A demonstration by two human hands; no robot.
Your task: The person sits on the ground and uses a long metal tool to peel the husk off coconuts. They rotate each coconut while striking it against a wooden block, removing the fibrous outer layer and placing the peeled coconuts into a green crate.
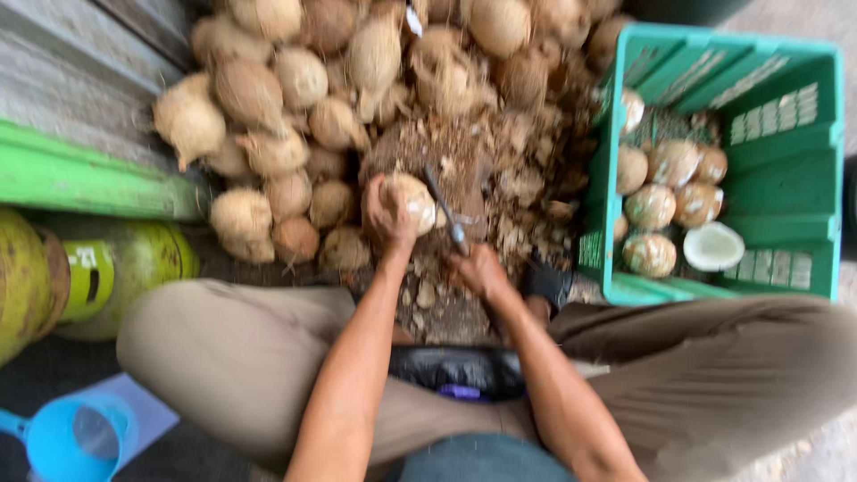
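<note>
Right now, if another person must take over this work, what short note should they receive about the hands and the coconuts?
Left hand: grips one husked coconut over the chopping block.
Right hand: holds a knife, blade against that coconut.
Pile of brown coconuts: behind and left of the block, not yet trimmed.
Green crate: on the right, holds several trimmed coconuts and one cut half showing white flesh.
Husk scraps lie around the block.
Done: the coconuts in the crate. Left: the one in hand and the pile.
</note>
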